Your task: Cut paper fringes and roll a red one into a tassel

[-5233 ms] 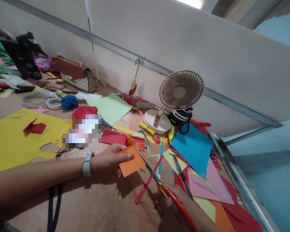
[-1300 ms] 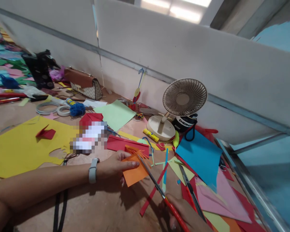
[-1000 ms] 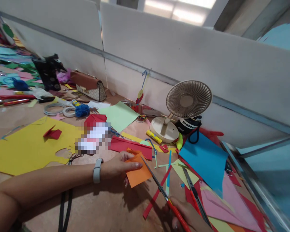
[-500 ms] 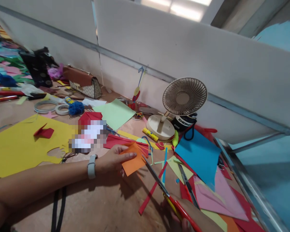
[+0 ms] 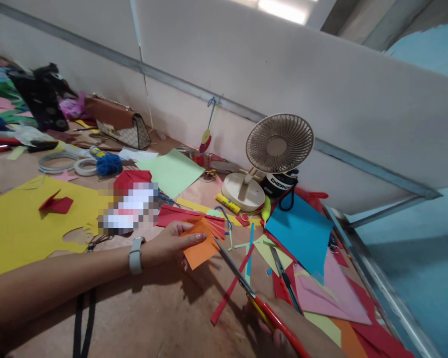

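Observation:
My left hand (image 5: 168, 244) pinches a piece of orange paper (image 5: 200, 254) between thumb and fingers above the tabletop, a pale watch on its wrist. Narrow cut strips fan out at the paper's upper right. In my right hand (image 5: 266, 322) is a pair of scissors (image 5: 242, 281) with red and yellow handles. Their blade tips meet the right edge of the orange paper; how far the blades are parted is hard to tell. Below the scissors lies a red paper strip (image 5: 231, 288), and a box cutter (image 5: 285, 281) rests just to their right.
A beige desk fan (image 5: 280, 141) stands by the white partition, a yellow glue stick (image 5: 227, 203) near its base. Blue paper (image 5: 302, 233) and pink paper (image 5: 330, 293) lie right, yellow paper (image 5: 22, 228) left. Farther back are tape rolls (image 5: 85, 167) and a brown handbag (image 5: 115, 122).
The whole view has shifted slightly, so everything appears a little farther left and up. Both hands keep their holds, and the scissor tips stay at the orange paper's edge.

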The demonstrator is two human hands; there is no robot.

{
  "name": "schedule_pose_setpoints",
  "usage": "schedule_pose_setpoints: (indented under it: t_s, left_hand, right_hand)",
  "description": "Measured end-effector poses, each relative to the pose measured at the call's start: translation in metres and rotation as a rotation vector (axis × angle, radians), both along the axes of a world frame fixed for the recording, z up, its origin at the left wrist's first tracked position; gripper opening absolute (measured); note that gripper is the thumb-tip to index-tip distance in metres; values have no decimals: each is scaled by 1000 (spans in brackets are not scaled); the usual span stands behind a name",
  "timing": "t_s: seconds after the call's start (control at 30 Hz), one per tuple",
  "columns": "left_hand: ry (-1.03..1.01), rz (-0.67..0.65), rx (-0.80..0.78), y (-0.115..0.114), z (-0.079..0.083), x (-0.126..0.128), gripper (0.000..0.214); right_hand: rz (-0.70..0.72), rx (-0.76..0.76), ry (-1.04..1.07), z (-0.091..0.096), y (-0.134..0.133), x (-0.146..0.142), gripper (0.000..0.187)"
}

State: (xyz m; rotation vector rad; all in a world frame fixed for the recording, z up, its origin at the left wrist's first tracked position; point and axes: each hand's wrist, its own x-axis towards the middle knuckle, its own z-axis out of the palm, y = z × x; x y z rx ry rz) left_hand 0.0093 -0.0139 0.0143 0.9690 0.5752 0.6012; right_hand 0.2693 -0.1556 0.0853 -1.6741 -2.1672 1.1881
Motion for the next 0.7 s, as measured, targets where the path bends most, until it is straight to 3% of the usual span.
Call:
schedule_pose_setpoints:
  t_s: [0.17,0.43,0.57,0.7]
  left_hand:
    - [3,4,8,-2,-1,0,35]
    - [64,-1,77,2,-6,-1,30]
    - [42,6,31,0,-5,-1,33]
    - [23,10,-7,-2,-3,0,34]
  right_hand:
    - [42,-2,-72,-7,-3,3,42]
    - [-50,-125,-133,3,-3,-4,36]
    - [-48,-84,-125,-1,-3,-3,37]
    - [-82,-126,-44,-3,-1,-5,17]
